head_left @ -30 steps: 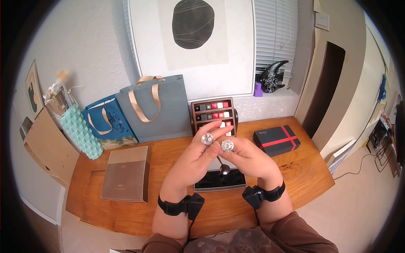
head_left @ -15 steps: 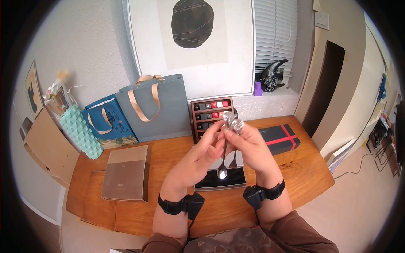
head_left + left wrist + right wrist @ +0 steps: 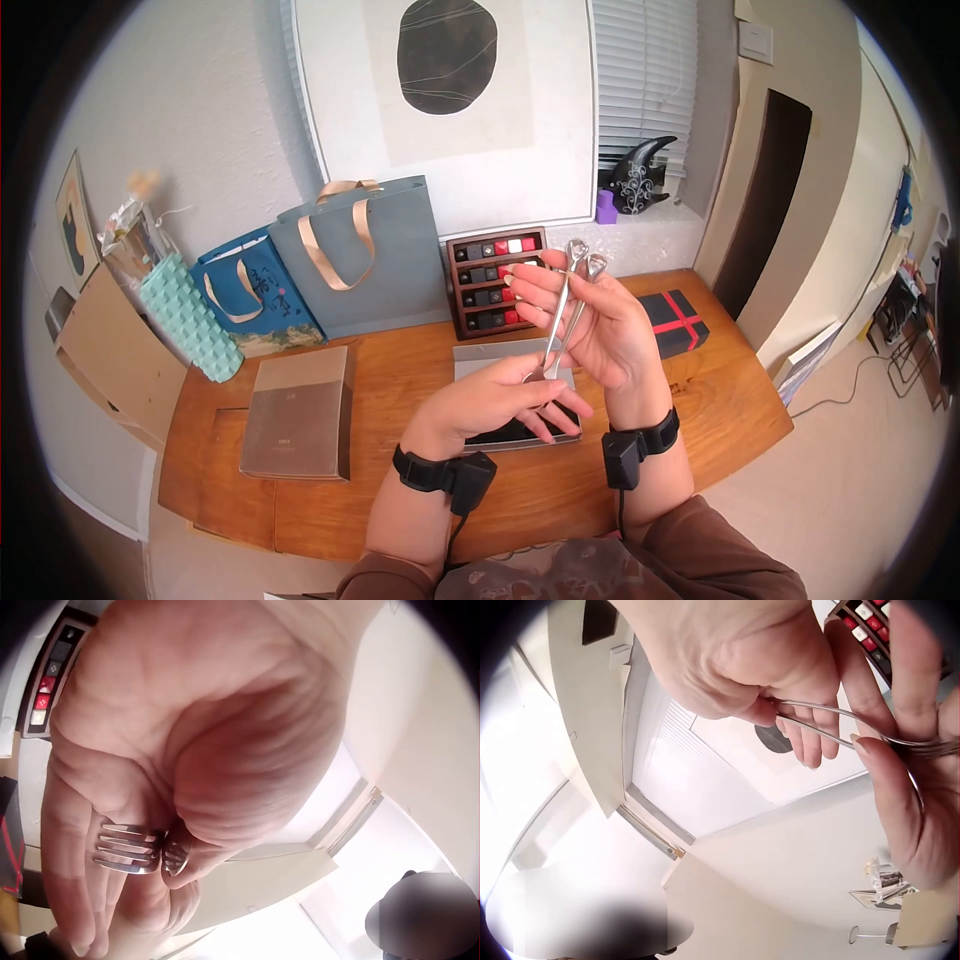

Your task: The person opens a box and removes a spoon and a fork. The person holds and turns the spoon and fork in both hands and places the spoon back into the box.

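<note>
A silver fork point(image 3: 155, 856) and a spoon point(image 3: 175, 859) are held together in mid-air, each with a clear crystal-like knob on its handle end. In the head view their thin handles point(image 3: 558, 318) slant up to the right. My right hand point(image 3: 622, 335) pinches them near the knobs, its palm turned up and several fingers extended. Lower down, my left hand point(image 3: 490, 400) holds the fork and spoon close to tines and bowl, with the thumb against them. Below the hands stands an open box point(image 3: 540, 443) with a black lining, partly hidden by the left hand.
A brown box point(image 3: 295, 415) lies on the wooden table point(image 3: 400, 530) at left. Behind are a grey gift bag point(image 3: 400, 270), a blue bag point(image 3: 240, 300) and a dark rack point(image 3: 455, 300) of small cubes. A black box with red ribbon point(image 3: 680, 322) is at right.
The fork and spoon handles have swung more upright and come into full view. My left hand has slid down to their lower ends, while the right hand has turned palm up near the knobs.
</note>
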`<action>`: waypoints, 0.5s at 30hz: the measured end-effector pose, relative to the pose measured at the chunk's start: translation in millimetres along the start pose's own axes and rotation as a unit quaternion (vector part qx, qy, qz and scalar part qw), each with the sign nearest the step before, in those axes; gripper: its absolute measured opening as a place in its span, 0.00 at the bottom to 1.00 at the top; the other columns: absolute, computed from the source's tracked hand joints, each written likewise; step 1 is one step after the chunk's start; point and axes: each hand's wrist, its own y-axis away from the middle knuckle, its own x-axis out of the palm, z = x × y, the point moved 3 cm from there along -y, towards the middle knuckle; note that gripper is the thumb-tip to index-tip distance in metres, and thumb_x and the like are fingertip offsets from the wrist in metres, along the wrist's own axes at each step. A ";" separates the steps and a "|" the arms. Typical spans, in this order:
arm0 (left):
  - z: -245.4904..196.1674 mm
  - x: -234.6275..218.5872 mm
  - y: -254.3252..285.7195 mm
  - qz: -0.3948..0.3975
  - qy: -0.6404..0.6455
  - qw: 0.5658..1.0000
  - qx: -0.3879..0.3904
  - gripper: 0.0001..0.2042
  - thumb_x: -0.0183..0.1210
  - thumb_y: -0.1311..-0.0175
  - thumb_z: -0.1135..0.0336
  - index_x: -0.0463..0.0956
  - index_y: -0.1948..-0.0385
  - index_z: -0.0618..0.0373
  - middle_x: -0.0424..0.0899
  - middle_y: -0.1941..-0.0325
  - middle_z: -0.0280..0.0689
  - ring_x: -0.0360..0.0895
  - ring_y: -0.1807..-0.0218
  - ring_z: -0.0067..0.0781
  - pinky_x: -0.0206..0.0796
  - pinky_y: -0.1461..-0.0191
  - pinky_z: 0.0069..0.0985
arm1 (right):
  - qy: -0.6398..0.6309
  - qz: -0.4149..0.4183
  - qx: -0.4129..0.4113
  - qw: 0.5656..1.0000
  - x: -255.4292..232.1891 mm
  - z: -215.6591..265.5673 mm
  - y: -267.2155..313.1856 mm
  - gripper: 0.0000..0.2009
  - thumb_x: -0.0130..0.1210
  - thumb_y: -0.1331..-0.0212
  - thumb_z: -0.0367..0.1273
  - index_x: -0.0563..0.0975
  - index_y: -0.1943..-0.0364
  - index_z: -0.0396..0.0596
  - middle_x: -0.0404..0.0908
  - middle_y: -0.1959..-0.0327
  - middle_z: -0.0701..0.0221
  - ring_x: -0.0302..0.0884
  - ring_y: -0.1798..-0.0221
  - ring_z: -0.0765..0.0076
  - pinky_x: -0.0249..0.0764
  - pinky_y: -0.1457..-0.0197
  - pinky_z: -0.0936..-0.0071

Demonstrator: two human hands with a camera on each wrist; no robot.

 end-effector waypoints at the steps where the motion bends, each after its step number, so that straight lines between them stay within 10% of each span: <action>1: 0.8 1.0 -0.7 0.014 -0.006 1.000 -0.024 0.23 0.45 0.30 0.56 0.61 0.41 0.63 0.80 0.55 0.48 0.81 0.57 0.38 0.73 0.59 0.25 | -0.020 0.015 0.015 1.000 0.0 0.5 -0.1 0.17 0.37 0.33 0.28 0.61 0.43 0.33 0.68 0.45 0.43 0.71 0.42 0.49 0.72 0.41 0.60; 15: 7.8 5.2 -4.9 0.066 -0.005 0.998 -0.007 0.14 0.46 0.30 0.58 0.70 0.59 0.61 0.82 0.67 0.44 0.80 0.68 0.28 0.70 0.66 0.20 | -0.051 0.070 0.025 0.996 -9.0 5.8 -1.8 0.21 0.38 0.34 0.29 0.58 0.39 0.32 0.68 0.44 0.44 0.70 0.41 0.48 0.70 0.39 0.58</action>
